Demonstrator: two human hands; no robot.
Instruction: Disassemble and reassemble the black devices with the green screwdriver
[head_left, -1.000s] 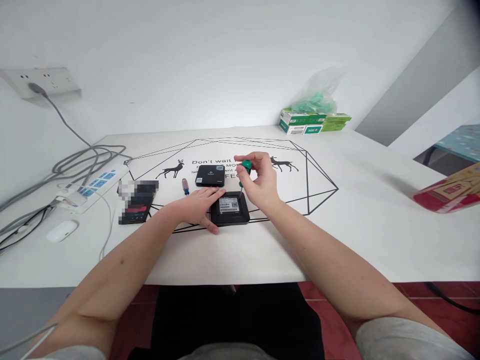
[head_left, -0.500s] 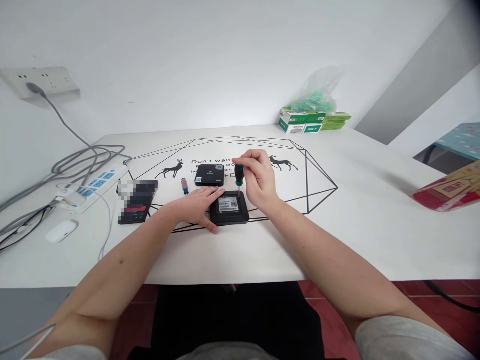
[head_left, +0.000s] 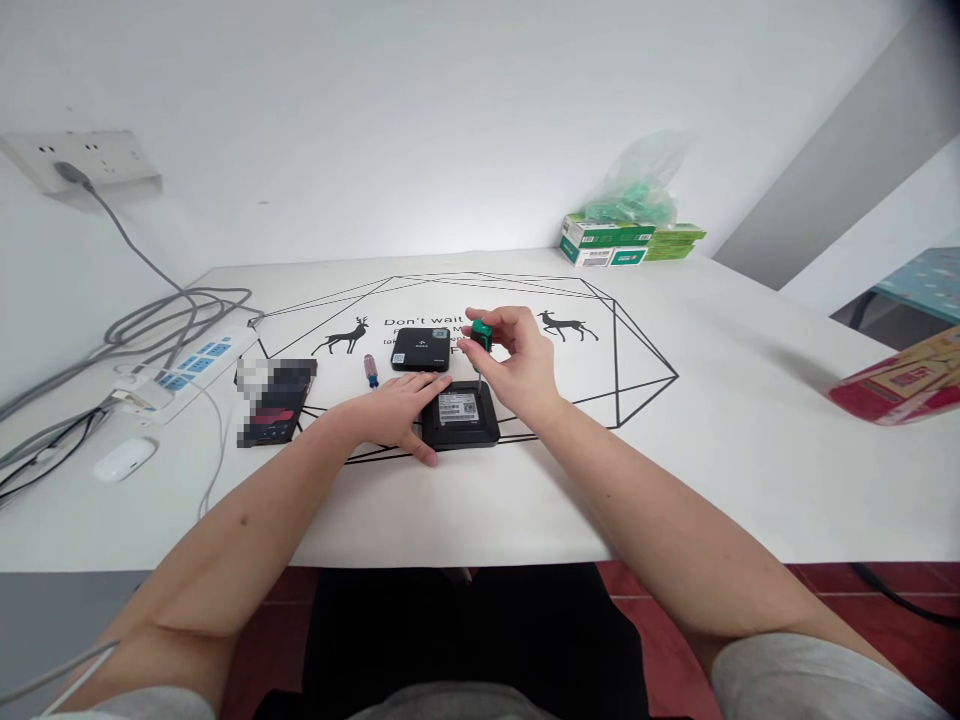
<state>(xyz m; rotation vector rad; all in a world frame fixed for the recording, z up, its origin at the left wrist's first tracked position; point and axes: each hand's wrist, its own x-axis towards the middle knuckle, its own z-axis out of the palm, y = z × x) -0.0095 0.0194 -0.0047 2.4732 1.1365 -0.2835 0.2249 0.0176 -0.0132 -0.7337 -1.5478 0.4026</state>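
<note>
A black, flat, square box [head_left: 461, 432] with a white label lies on the white desk, label side up. My left hand [head_left: 399, 412] grips it along its left side, with the fingers over the far left corner and the thumb by the near edge. Between the thumb and fingers of my right hand [head_left: 521, 362] is the green and black handle of a screwdriver [head_left: 481, 333]. It stands upright, its thin shaft reaching down to the box's far right corner. The tip's exact seat is too small to make out.
Behind the labelled box sits another black box [head_left: 420, 350]. A small screwdriver [head_left: 371, 371] lies left of it. A phone [head_left: 279, 402], a power strip [head_left: 196, 366] with cables and a white earbud case [head_left: 124, 460] are at left. Green-and-white boxes [head_left: 607, 238] stand far right.
The fingers of my right hand have shifted around the screwdriver handle, whose green top now shows. My left hand and the labelled box have stayed in place.
</note>
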